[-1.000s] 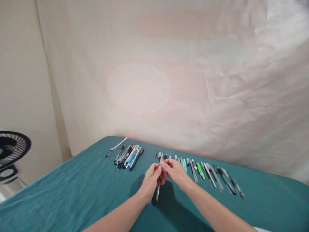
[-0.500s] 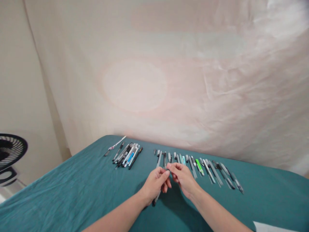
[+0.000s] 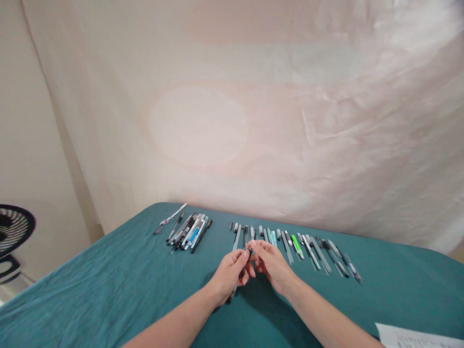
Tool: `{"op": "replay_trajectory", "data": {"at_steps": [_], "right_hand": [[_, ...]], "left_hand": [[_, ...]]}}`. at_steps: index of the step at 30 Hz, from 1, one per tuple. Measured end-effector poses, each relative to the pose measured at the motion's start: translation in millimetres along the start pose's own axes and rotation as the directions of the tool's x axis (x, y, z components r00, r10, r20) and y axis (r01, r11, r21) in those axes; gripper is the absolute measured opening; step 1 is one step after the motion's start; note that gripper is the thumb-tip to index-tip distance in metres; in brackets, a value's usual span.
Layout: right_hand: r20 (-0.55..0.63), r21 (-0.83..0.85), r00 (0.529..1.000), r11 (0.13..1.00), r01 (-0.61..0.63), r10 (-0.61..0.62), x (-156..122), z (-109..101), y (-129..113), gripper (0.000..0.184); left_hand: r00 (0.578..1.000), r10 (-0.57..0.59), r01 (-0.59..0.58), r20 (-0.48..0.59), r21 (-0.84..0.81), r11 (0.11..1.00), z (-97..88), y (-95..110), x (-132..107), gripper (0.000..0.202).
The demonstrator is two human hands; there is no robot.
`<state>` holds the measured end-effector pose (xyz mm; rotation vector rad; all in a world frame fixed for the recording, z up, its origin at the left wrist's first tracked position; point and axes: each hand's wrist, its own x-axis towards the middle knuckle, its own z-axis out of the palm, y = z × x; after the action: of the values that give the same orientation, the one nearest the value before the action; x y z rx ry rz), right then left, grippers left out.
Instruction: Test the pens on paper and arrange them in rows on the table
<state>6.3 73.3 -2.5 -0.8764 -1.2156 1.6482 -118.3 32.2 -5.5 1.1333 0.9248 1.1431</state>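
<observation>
Over the near middle of the table, my left hand [image 3: 229,275] is closed round a slim pen [image 3: 233,293], whose dark lower end sticks out below the fingers. My right hand [image 3: 274,267] meets it from the right, thumb and finger pinched at the pen's upper end. The fingers cover most of that end, so I cannot make out its exact part. Just beyond both hands lies a row of pens, pen parts and caps, among them a bright green one [image 3: 297,246] and a clear barrel [image 3: 237,237].
At the left is a bundle of pens [image 3: 192,233], with a white-and-dark pen [image 3: 170,218] beside it. A printed sheet of paper [image 3: 413,336] lies at the near right on the green cloth [image 3: 119,285]. A black fan [image 3: 14,227] stands off the table's left side.
The fingertips of both hands have shifted slightly against each other at the pen's upper end. The view has moved a little, so more of the paper shows.
</observation>
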Motion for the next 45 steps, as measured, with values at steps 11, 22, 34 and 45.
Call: {"op": "replay_trajectory", "data": {"at_steps": [11, 22, 34, 45], "right_hand": [[0.004, 0.077, 0.999, 0.996, -0.045, 0.045, 0.1, -1.9, -2.8, 0.036], [-0.022, -0.039, 0.999, 0.999, 0.029, -0.03, -0.8, -2.4, -3.9, 0.029], [0.022, 0.014, 1.0, 1.0, -0.008, 0.008, -3.0, 0.9, -4.4, 0.035], [-0.099, -0.013, 0.983, 0.988, 0.155, -0.155, 7.4, -10.1, -19.8, 0.037]], "left_hand": [[1.0, -0.022, 0.022, 0.003, -0.018, 1.0, -0.3, 0.4, -0.2, 0.04], [1.0, -0.025, 0.025, 0.017, -0.016, 1.0, -1.4, -0.5, -0.3, 0.036], [1.0, -0.029, 0.029, -0.001, -0.04, 0.999, 0.5, -1.4, 0.1, 0.039], [0.997, -0.076, 0.075, -0.021, -0.06, 0.995, -1.6, -2.2, 0.5, 0.04]]}}
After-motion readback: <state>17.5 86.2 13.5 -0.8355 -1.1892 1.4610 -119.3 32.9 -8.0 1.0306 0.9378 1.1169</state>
